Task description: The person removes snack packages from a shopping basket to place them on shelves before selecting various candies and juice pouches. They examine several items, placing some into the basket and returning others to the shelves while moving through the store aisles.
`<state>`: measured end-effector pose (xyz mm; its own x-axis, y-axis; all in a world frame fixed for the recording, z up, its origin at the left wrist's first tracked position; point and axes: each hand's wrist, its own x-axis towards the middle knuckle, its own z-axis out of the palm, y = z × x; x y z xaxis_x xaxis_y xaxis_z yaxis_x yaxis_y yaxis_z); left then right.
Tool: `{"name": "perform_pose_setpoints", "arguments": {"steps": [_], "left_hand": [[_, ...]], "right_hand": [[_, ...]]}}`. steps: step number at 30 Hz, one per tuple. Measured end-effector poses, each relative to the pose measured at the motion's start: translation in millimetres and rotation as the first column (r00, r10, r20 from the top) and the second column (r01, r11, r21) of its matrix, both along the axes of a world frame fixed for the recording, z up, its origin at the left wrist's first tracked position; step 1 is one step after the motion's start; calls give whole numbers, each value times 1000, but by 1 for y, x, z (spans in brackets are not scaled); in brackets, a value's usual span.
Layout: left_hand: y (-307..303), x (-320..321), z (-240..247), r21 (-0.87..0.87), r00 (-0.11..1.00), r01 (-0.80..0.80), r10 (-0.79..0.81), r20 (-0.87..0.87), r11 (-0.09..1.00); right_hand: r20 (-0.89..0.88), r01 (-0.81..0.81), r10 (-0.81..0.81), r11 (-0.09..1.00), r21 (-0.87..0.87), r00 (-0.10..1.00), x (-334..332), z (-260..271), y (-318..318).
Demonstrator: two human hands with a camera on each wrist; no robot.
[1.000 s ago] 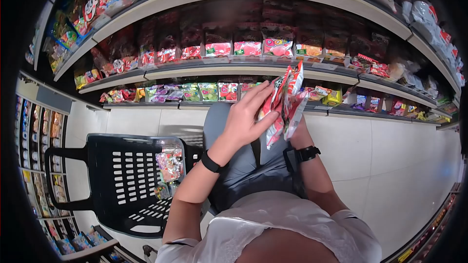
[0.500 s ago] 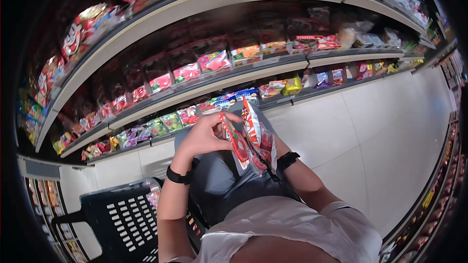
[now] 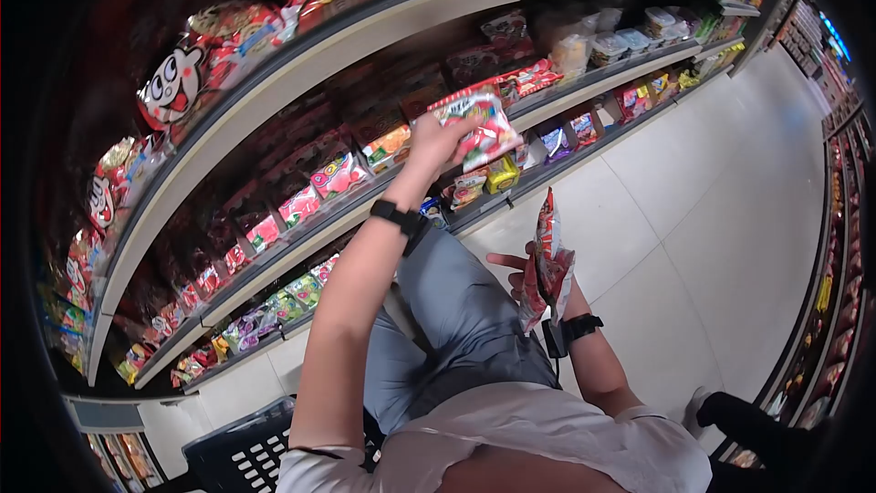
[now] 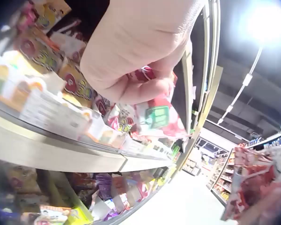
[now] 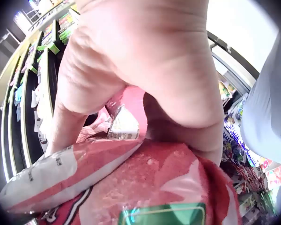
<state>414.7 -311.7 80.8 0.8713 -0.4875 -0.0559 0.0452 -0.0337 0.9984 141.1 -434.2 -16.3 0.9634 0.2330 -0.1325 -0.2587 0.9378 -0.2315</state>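
Observation:
My left hand (image 3: 436, 144) reaches out to the shelf and pinches a red and white candy bag (image 3: 490, 131) by its near side. In the left wrist view the thumb and fingers curl onto this bag, with a green patch on its front. Lower and to the right, my right hand (image 3: 518, 276) holds red candy bags (image 3: 553, 265) upright above the floor, one finger sticking out to the left. The right wrist view shows these red bags (image 5: 150, 178) close up, bunched beneath the hand, which covers part of them.
Long curved shelves (image 3: 274, 164) full of candy bags run along the front and left. Clear plastic tubs (image 3: 630, 41) stand farther right on the same shelf. A black shopping basket (image 3: 246, 447) is at the lower left. Another person's dark-clad leg (image 3: 748, 424) shows at lower right.
My left hand has drawn one bag away from those in my right hand and carried it forward to the shelf. The head view has turned right, and another person's leg has come into sight.

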Motion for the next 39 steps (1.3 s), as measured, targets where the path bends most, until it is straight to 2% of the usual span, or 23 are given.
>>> {"name": "perform_pose_setpoints", "arguments": {"steps": [1,2,3,5,7,8,9,11,12,15,20,22,23,25,26,27,29,31,33,34,35,37,39], "left_hand": [[-23,16,-5,41,995,-95,94,10,995],[-42,27,-4,-47,973,-218,221,72,975],[-60,48,-14,6,919,-369,364,153,929],[-76,95,-35,183,880,-430,366,302,884],[-79,124,-36,588,831,-449,73,551,673],[-80,140,-45,605,903,-319,40,429,730],[-82,139,-43,607,900,-319,33,434,728],[-84,125,-40,364,978,-143,75,193,920],[-83,118,-39,237,993,-112,102,56,965],[-76,95,-38,293,985,-60,9,172,954],[-76,84,-38,333,960,-188,102,259,924],[-75,70,-27,438,693,-550,96,714,711],[-72,66,-24,437,692,-552,96,716,710],[-68,56,-18,293,553,-595,117,825,748],[-70,54,-12,378,623,-536,51,781,755],[-70,58,-19,381,624,-536,49,780,753],[-67,66,-32,257,93,-288,-240,966,922],[-72,63,-37,342,109,-289,-324,940,894],[-75,60,-42,406,263,-345,-328,907,846],[-77,62,-42,469,391,-327,-334,858,821],[-79,65,-42,467,394,-325,-331,857,822],[-79,69,-37,636,583,-219,-423,694,740],[-79,68,-35,676,545,-216,-487,682,705]], "right_hand": [[1,19,-19,1000,2,1000,-9,-6,-5],[-10,3,-3,998,-56,1000,-19,-14,-11],[-11,2,-3,997,-80,1000,-25,-16,-13],[-14,0,-2,992,-128,1000,-36,-18,-17],[-37,117,-123,983,-145,992,-42,-16,-13],[-40,109,-115,985,-132,993,-44,-10,-13],[-35,114,-119,986,-125,992,-45,-17,-16],[58,18,-22,997,78,998,-44,-38,-22],[47,32,-35,997,76,998,-43,-42,-22],[54,31,-31,999,15,998,-38,-54,-20],[68,-52,57,996,-73,996,-33,-84,-20],[65,-88,91,995,-54,994,-33,-90,-19],[65,-87,91,995,-58,994,-32,-91,-19],[68,-62,69,993,-98,995,-31,-92,-19],[71,-39,48,990,-133,996,-32,-92,-19],[70,-40,50,991,-131,996,-32,-92,-20],[35,-54,57,997,-63,998,-33,-91,-21],[12,-60,61,995,-78,998,-31,-98,-23],[-14,-64,63,993,-97,998,-31,-102,-24],[-10,-59,58,993,-104,998,-31,-102,-23],[-11,-56,55,993,-107,998,-32,-102,-24],[-15,-52,51,993,-109,999,-33,-99,-25],[-24,-56,54,993,-100,998,-34,-99,-23]]}}
